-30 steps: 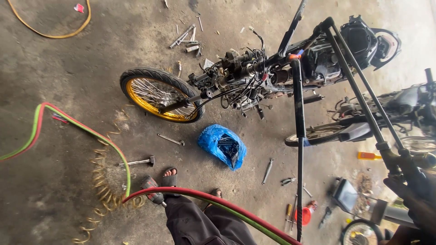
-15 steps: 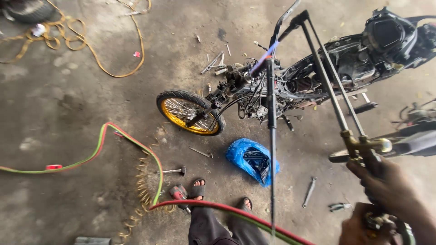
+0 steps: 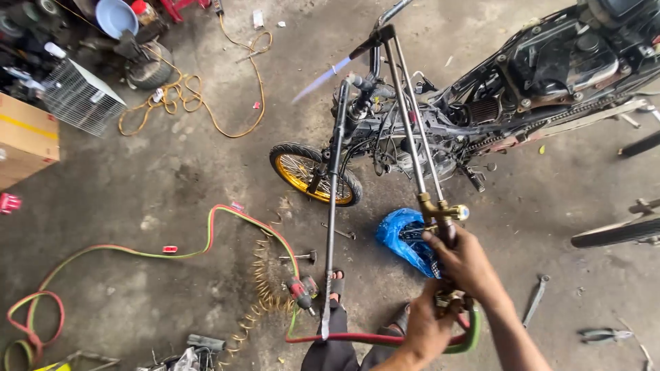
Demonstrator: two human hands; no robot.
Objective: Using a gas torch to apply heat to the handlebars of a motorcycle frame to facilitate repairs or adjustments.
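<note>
While lit, torch (image 3: 412,137) in both hands' grip.

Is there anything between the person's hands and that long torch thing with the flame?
No, nothing is in between. The right hand is wrapped around the cutting torch just below its brass valve, and the left hand grips its lower end where the red and green hoses join.

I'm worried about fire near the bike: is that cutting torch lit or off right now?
Lit: a pale blue flame shoots from the tip of the cutting torch that the right hand holds.
</note>
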